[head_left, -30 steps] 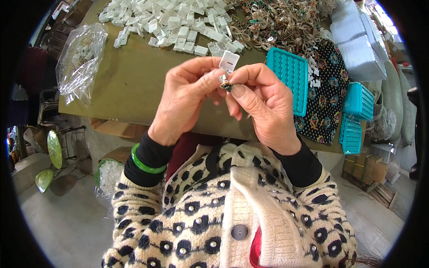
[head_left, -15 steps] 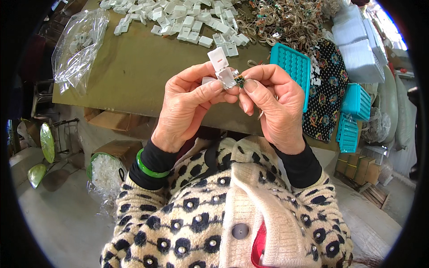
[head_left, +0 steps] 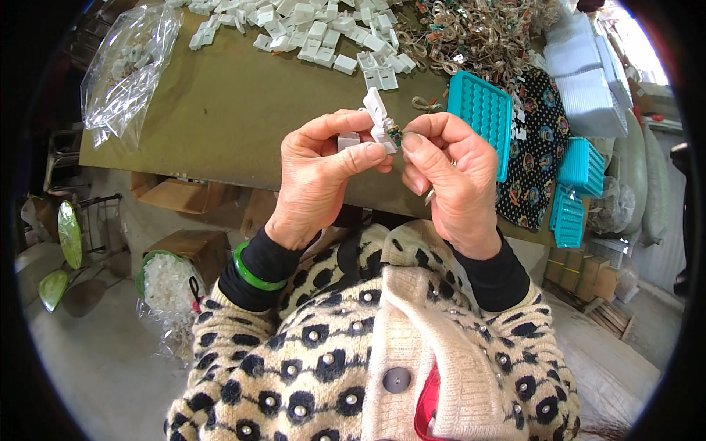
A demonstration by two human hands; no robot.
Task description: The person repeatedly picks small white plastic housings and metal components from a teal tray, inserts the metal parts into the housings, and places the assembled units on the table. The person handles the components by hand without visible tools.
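Note:
My left hand (head_left: pixel 312 173) grips a small white hinged plastic case (head_left: pixel 375 107) between thumb and fingers, its lid swung up. Another white case (head_left: pixel 348 140) is tucked among the same hand's fingers. Pinched in my right hand (head_left: pixel 462 180) is a small green circuit board (head_left: pixel 395 134), partly covered by the fingertips. Its edge meets the lower half of the open case; I cannot tell how far inside it sits. Both hands are raised near the table's front edge.
White cases (head_left: pixel 316 33) lie heaped at the back of the table (head_left: pixel 213 117). Wired circuit boards (head_left: pixel 471 37) are piled at back right, behind a teal tray (head_left: pixel 479 110) and patterned cloth (head_left: pixel 540 158). A clear bag (head_left: pixel 132 66) lies at left; white trays (head_left: pixel 585 81) are stacked at right.
The open case has turned and tilted in my left hand, its lid now slanting. Both hands have shifted slightly, and the circuit board is closer against the case.

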